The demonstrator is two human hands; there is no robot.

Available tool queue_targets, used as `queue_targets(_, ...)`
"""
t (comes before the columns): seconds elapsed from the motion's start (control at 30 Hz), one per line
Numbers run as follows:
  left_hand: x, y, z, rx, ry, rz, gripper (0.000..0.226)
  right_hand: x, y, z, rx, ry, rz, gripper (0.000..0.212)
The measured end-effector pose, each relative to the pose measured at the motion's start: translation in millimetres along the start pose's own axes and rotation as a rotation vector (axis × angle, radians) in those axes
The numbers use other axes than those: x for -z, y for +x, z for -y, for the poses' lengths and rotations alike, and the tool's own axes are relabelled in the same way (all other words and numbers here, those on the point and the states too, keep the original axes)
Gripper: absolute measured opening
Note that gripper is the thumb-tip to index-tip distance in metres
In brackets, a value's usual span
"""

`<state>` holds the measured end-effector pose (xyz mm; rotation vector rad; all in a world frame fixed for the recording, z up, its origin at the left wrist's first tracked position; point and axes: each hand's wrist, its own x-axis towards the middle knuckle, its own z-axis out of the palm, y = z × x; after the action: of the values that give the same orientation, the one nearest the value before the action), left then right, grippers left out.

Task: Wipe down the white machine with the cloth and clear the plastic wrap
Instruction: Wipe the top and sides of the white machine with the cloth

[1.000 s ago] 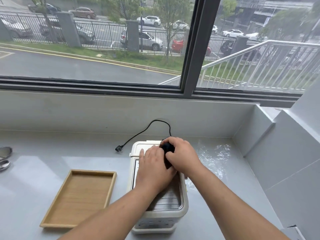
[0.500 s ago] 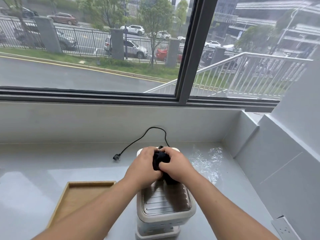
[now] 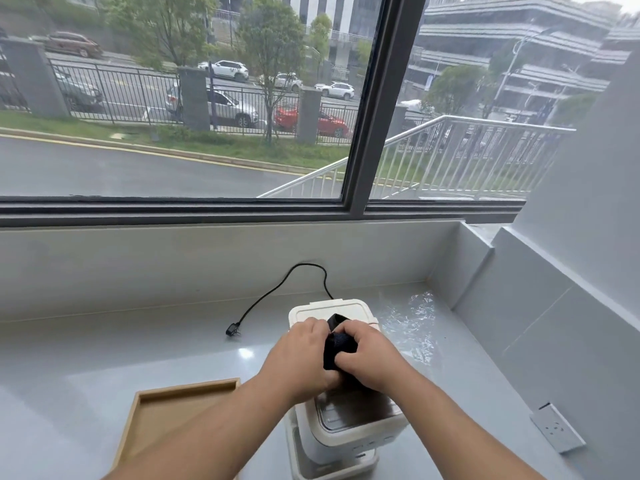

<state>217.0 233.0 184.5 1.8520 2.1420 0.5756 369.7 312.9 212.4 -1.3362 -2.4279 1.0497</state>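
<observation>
The white machine [image 3: 346,429] stands on the grey counter [image 3: 104,362], low in the middle of the view, with a shiny metal plate on its top. Above that top, my left hand [image 3: 299,362] and my right hand [image 3: 369,358] both grip a bunched black cloth [image 3: 339,344] between them. Crumpled clear plastic wrap [image 3: 412,322] lies flat on the counter just right of the machine. The hands hide much of the machine's top.
A black power cord [image 3: 277,289] with its plug [image 3: 232,330] loops behind the machine to the left. A wooden tray [image 3: 162,420] sits at the lower left. A wall socket [image 3: 556,427] is at the right. The counter ends at a low wall under the window.
My left hand lifted off the machine's top and joined my right hand on the black cloth. The view tilted up and drifted left, so the machine sits lower and further right.
</observation>
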Motion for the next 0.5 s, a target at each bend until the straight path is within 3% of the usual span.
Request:
queue_targets(0.27,11,-9,0,-0.077,0.044,0.087,0.05,-8,-28,4,0.03,-0.114,-0.049,0.041)
queue_targets(0.5,23,-9,15,-0.102,-0.019,0.123,0.073,-5,-43,9,0.158,-0.392,-0.106,0.059)
